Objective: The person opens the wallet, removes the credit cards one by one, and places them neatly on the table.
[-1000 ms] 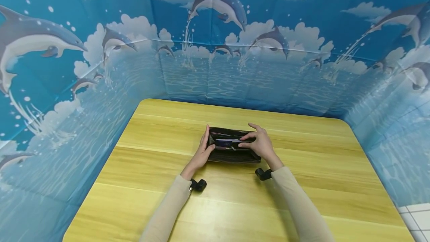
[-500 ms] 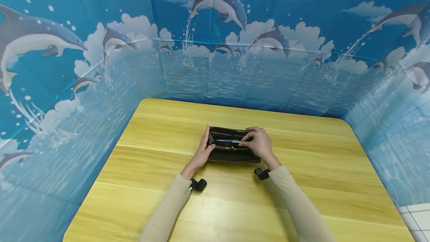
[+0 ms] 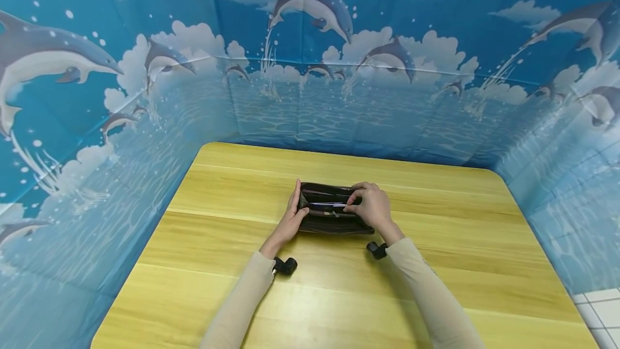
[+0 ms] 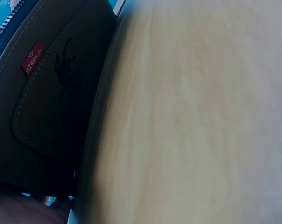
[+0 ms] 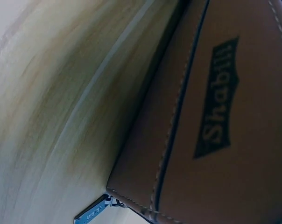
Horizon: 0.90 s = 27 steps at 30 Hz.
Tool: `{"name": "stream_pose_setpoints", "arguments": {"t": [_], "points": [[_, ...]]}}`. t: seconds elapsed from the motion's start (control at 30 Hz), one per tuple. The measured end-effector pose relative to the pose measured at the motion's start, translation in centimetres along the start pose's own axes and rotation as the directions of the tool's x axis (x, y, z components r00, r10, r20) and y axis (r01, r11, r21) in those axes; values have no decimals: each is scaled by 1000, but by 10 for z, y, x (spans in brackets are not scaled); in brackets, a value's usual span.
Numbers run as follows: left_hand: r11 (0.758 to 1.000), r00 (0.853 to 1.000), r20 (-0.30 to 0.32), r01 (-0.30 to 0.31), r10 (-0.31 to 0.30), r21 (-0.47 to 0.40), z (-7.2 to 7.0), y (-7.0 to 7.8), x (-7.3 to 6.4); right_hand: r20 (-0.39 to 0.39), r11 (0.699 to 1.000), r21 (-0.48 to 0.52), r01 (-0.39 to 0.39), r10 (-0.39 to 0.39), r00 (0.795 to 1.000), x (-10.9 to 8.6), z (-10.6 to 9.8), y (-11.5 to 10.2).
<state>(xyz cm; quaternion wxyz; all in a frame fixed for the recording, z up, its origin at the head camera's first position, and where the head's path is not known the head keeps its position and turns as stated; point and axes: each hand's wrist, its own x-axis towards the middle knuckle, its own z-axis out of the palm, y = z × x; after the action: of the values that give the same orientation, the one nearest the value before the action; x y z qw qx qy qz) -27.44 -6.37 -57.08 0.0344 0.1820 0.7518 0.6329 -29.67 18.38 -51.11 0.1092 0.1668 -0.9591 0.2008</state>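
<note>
A long zip-around wallet (image 3: pixel 339 225) stands spread apart near the middle of the table, its dark inner compartments facing up. My left hand (image 3: pixel 289 221) grips its left end, thumb on the near side of the inner divider and fingers along the outside. Over the right part of the wallet, my right hand (image 3: pixel 374 208) pinches a thin card (image 3: pixel 325 204) whose pale edge shows in the middle compartment. In the left wrist view the wallet's dark outer side carries a small red tag (image 4: pixel 32 59). Brown leather with a dark printed label (image 5: pixel 218 98) fills the right wrist view.
The wallet rests on a yellow wood-grain table (image 3: pixel 218 284). A metal zipper pull (image 5: pixel 92 210) hangs at the wallet's corner. Dolphin-print curtains (image 3: pixel 271 106) enclose the table's back and sides. Black wrist cameras (image 3: pixel 286 266) sit on both forearms.
The card's purple face, visible a second ago, has sunk into the wallet, leaving mostly its edge. My right hand has shifted slightly left and its fingers have drawn together; my left hand holds still.
</note>
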Motion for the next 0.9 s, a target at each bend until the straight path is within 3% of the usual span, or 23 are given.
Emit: {"name": "stream_pose_setpoints", "arguments": {"t": [0.23, 0.4, 0.73, 0.9], "points": [[999, 999, 40, 6, -4, -42, -3, 29, -7, -2, 999, 21, 29, -29, 1000, 0, -1, 1], [1000, 998, 49, 26, -26, -5, -3, 36, -9, -4, 998, 48, 36, -36, 999, -1, -2, 2], [999, 999, 39, 35, -35, -18, -2, 34, -9, 8, 991, 127, 41, -42, 999, -3, -1, 6], [1000, 1000, 19, 20, -20, -1, 0, 11, -1, 28, 975, 223, 21, -28, 999, -1, -1, 7]]}}
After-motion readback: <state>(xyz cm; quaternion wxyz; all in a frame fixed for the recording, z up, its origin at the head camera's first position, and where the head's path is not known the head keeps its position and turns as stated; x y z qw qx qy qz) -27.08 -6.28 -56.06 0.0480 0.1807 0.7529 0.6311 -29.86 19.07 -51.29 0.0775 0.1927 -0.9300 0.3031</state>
